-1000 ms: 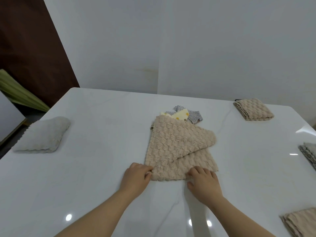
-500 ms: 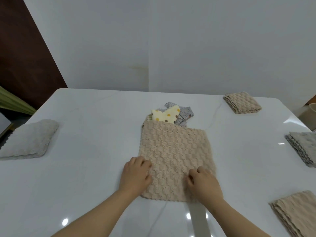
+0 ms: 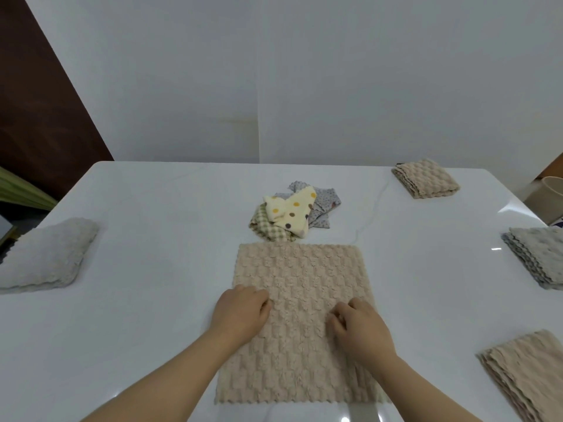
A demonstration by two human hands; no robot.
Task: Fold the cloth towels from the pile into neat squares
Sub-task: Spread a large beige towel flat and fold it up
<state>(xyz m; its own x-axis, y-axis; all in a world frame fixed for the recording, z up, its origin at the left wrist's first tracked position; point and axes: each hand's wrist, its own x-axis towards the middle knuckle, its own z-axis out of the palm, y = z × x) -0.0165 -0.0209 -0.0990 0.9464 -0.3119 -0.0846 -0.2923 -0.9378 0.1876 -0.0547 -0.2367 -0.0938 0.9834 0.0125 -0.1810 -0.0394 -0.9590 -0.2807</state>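
Observation:
A beige waffle-textured towel (image 3: 301, 275) lies spread flat on the white table (image 3: 158, 208), right in front of me. My left hand (image 3: 240, 312) rests on its left side about halfway up, fingers curled down into the cloth. My right hand (image 3: 359, 327) sits on the right side at the same height, its fingers and thumb bunched on the fabric. Both forearms lie over the towel's near half. Just beyond its far edge is the small pile (image 3: 292, 214): a yellow dotted cloth, a green checked one and a grey patterned one.
Folded stacks ring the table: a grey one (image 3: 45, 254) at the left, a beige one (image 3: 426, 182) at the far right corner, a grey one (image 3: 536, 257) at the right edge and a beige one (image 3: 524, 370) near right. A pale bin (image 3: 553, 202) stands beyond the right edge.
The beige towel's folded-over triangular flap has been laid out, so the towel now lies flat and nearer to me. Both hands moved from its near edge to its middle.

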